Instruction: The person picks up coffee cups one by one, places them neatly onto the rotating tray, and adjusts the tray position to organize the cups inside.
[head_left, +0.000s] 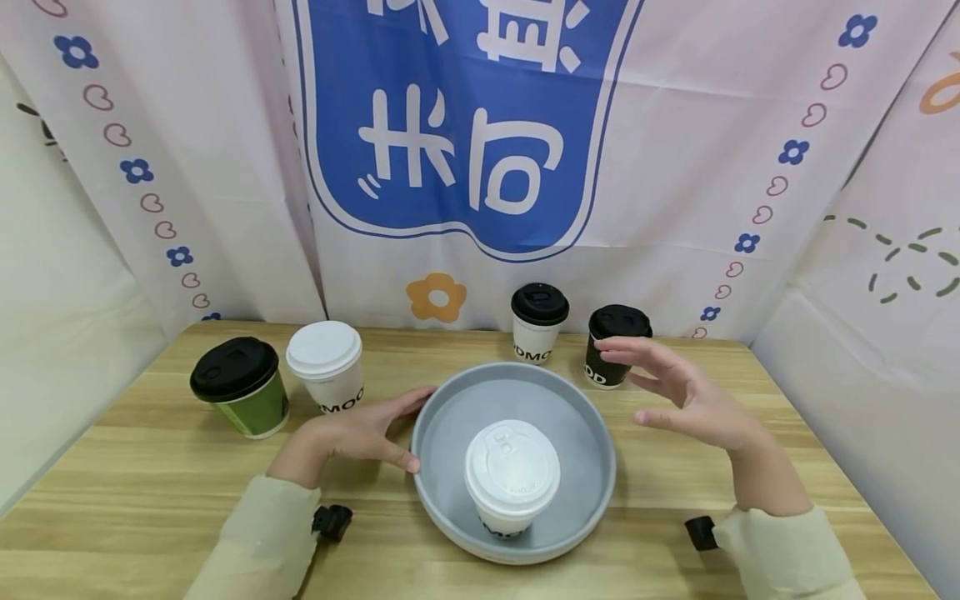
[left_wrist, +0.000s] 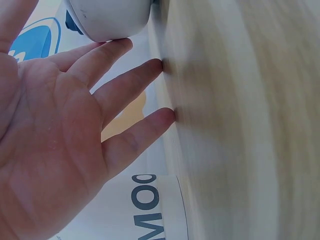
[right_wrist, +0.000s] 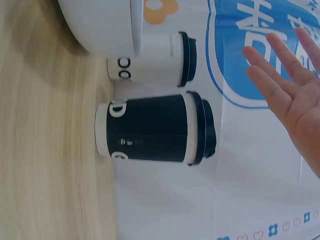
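A round grey tray [head_left: 450, 500] with a raised rim lies on the wooden table, and a white paper cup with a white lid [head_left: 512, 468] stands inside it. My left hand [head_left: 360, 429] touches the tray's left side with thumb and fingers spread; in the left wrist view, fingertips meet the tray's outer wall and the tabletop. My right hand [head_left: 693, 400] is raised in the air right of the tray, fingers apart, holding nothing. Behind it stands a black paper cup with a black lid [right_wrist: 150, 128], apart from the hand in the right wrist view.
Back left are a green cup with a black lid [head_left: 240, 383] and a white cup with a white lid [head_left: 326, 362], near the left hand. A white cup with a black lid [head_left: 537, 321] stands behind the tray. A printed curtain [head_left: 660, 200] hangs along the table's back edge.
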